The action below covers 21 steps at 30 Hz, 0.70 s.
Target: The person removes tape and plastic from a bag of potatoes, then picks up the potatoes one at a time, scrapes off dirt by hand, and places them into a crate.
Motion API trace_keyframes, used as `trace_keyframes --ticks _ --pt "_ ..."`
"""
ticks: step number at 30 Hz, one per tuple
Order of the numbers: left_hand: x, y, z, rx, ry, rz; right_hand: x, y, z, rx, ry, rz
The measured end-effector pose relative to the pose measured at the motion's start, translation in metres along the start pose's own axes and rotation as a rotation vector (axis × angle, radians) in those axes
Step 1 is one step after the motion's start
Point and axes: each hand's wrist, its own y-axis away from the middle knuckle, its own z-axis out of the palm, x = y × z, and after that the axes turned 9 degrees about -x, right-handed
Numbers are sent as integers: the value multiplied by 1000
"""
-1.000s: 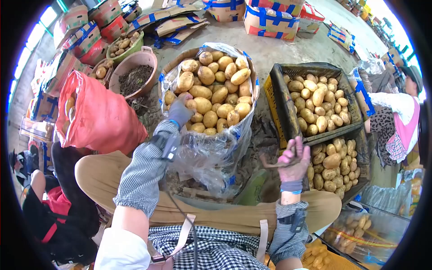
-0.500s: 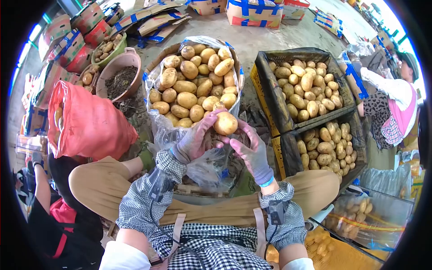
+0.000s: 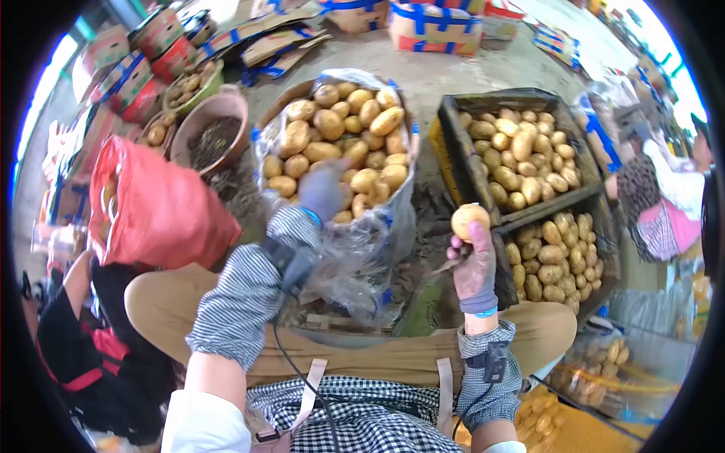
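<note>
My right hand (image 3: 476,273), in a thin grey-purple glove, is closed around a round, pale potato (image 3: 468,220). It holds the potato up beside the near corner of the lower right crate. My left hand (image 3: 322,190), gloved too, reaches over the near side of a plastic-lined basket (image 3: 414,143) heaped with potatoes (image 3: 313,124). Motion smears its fingers, so I cannot make out whether they grip anything. Two dark-lined crates hold more potatoes: the far crate (image 3: 447,143) and the near crate (image 3: 613,226).
To the left sits a red sack (image 3: 162,204), with a tub (image 3: 189,147) of dark debris behind it. Taped cartons (image 3: 434,30) stand at the back. One person (image 3: 668,189) sits at the right; another (image 3: 98,340) is at lower left. A clear bag (image 3: 604,370) of potatoes lies lower right.
Both hands were together around the potato in front of the basket. My right hand has carried it rightward toward the crates, while my left hand has moved up and left onto the basket's potatoes.
</note>
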Motion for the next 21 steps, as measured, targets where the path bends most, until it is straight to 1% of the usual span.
trace_keyframes --ticks 1,2,3,4,5,6,7,8,9,10,11,12,13,14,15,16,17,18,19,20,21 --pt "-54 -20 25 43 -64 34 -15 7 -3 55 -2 -97" --pt "-94 -34 42 42 -122 43 -31 18 -1 40 45 -163" --pt "-108 -45 38 -115 -165 4 -45 29 -3 105 101 -241" --pt "-111 -49 35 -214 -242 -26 -69 47 7 192 270 -363" --pt "-112 -58 32 -279 -329 -38 -96 69 16 259 218 -402" --pt "-110 -70 34 -332 -423 -50 -122 94 18 346 332 -481" --pt "-109 -78 31 -409 -544 -61 -145 122 22 402 427 -621" --pt "-104 -87 26 -339 -382 -12 -166 156 17 556 775 -870" --pt "-115 -100 26 -392 -443 -52 -179 194 18 680 1133 -1073" --pt "-102 -106 21 -428 -454 -52 -192 243 26 870 1483 -1141" --pt "-95 -103 14 -461 -469 -80 -194 275 35 791 1144 -1381" --pt "-82 -97 8 -480 -535 -65 -203 317 46 1162 1187 -1369" --pt "-69 -89 4 -486 -402 -25 -219 352 55 1410 1311 -1403" --pt "-59 -81 1 -488 -278 3 -243 384 55 1614 1508 -1447" --pt "-104 -108 38 -392 -259 87 -255 411 62 1948 1739 -1107" --pt "-157 -125 69 -294 -245 157 -268 442 52 2010 1891 -820" --pt "-153 -110 60 -323 -139 147 -288 495 11 1883 2153 -630" --pt "-137 -102 46 -339 -29 128 -304 549 -32 2080 2545 120" --pt "-174 -121 67 -359 243 26 -293 527 -24 2009 2555 34" --pt "-180 -122 59 -418 673 -126 -282 494 2 2022 2238 -331" --pt "-155 -100 40 -284 314 -25 -274 456 21 1976 1897 -613"
